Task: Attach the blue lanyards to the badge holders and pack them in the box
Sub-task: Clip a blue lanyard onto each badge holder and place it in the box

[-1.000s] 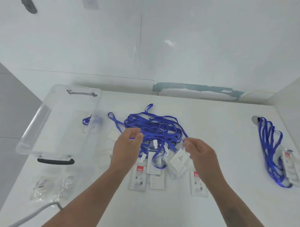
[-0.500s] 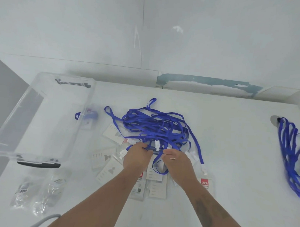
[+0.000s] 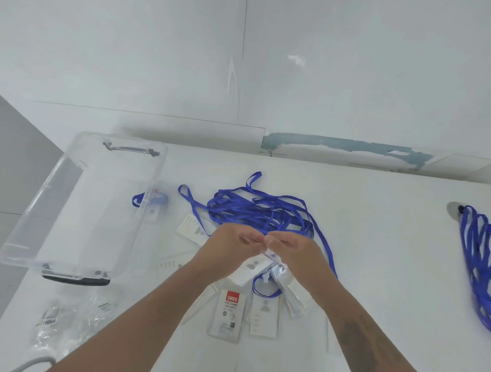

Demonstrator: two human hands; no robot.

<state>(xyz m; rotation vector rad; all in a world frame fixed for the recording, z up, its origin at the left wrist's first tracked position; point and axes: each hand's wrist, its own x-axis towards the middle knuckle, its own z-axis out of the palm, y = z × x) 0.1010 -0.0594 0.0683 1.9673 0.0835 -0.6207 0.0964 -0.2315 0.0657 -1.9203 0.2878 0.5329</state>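
Observation:
Over the middle of the white table, my left hand [image 3: 231, 248] and my right hand [image 3: 295, 250] meet fingertip to fingertip, all fingers curled. A clear badge holder [image 3: 252, 265] hangs tilted just below that meeting point; my right hand pinches its top. My left hand pinches what looks like a lanyard's white clip end, hidden by the fingers. A tangled pile of blue lanyards [image 3: 260, 211] lies right behind the hands. Several loose badge holders [image 3: 230, 310] lie under my wrists. The clear box [image 3: 79, 213] stands at the left, holding one lanyard with a badge [image 3: 152, 202].
A second bunch of blue lanyards [image 3: 481, 263] lies at the table's right edge. Crumpled clear plastic bags [image 3: 67, 318] sit at the front left, near a grey cable [image 3: 35, 363]. A white wall runs along the table's far side.
Both hands rose from the heap of badge holders and came together above it, and a badge holder came up with them. The view has shifted slightly.

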